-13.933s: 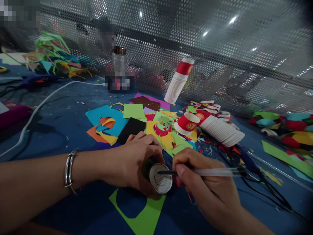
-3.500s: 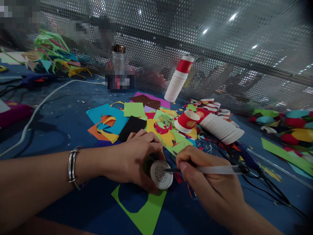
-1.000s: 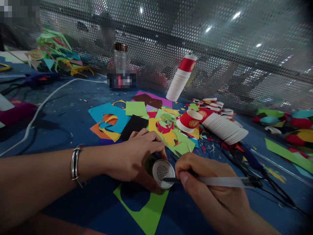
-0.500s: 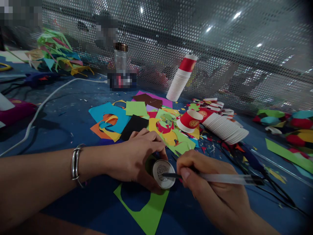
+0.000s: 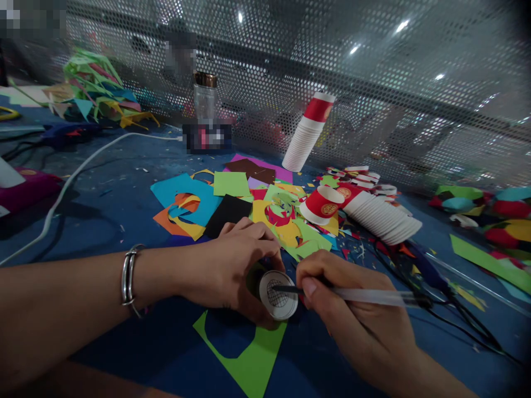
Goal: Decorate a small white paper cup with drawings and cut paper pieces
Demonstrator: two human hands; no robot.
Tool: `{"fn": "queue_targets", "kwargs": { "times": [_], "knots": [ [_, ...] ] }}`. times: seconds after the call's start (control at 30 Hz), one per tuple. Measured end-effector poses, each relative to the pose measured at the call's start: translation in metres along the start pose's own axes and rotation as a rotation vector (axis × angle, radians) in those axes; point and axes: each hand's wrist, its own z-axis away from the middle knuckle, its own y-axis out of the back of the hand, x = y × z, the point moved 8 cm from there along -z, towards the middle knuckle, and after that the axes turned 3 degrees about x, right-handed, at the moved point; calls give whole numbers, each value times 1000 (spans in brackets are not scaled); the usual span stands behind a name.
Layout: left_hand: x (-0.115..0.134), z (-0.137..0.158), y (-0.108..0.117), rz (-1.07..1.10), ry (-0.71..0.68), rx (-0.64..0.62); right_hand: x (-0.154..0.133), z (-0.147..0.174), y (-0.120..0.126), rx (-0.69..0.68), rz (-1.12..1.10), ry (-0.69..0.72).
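Observation:
My left hand (image 5: 232, 271) is wrapped round a paper cup (image 5: 286, 312) whose white round end faces me. A dark grid inside a circle is drawn on that end. Most of the cup's side is hidden behind my fingers. In my right hand (image 5: 352, 309) I grip a pen (image 5: 369, 297) with a clear barrel, its dark tip at the upper part of the grid. Green paper (image 5: 253, 365) with a big rounded cut-out lies on the blue table just below the cup.
Coloured paper scraps (image 5: 286, 215) spread beyond my hands. A red and white cup (image 5: 323, 204) and a fallen cup stack (image 5: 377, 215) lie right of them; another stack (image 5: 305, 132) leans by the mesh panel. A glue gun (image 5: 431, 268) with black cable is at right.
The pen tip has shifted slightly up and left on the grid, and my right hand has moved a little left with it. My left hand and the cup have stayed in place.

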Motion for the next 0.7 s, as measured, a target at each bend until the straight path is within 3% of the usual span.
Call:
{"fn": "queue_targets", "kwargs": {
  "times": [0.7],
  "knots": [
    [2,1,0,6,-5,-14,1,1,2,21,15,7]
  ]
}}
